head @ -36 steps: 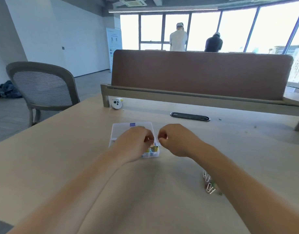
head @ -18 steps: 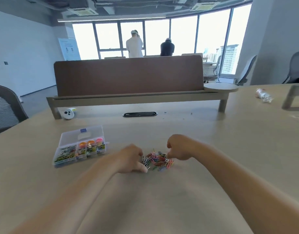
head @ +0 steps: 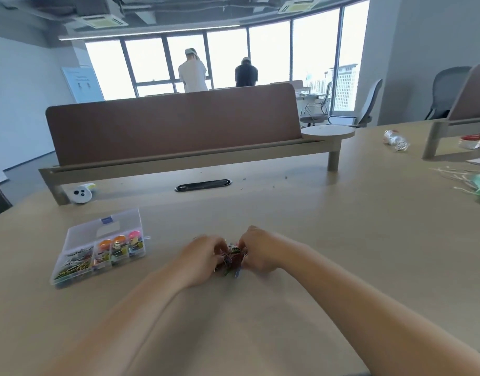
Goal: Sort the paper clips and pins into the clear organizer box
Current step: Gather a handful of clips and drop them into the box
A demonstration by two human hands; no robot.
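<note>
Multicoloured paper clips bunched between left hand and right hand, fingers curled around them, organizer box label unreadable

Nothing legible in view. Small blue sticker on lid of clear organizer box: print too tiny and blurred to read. White banner standing by far left wall near windows: heading line and small dark figures on it, too distant and washed out, no word or number readable.
</note>
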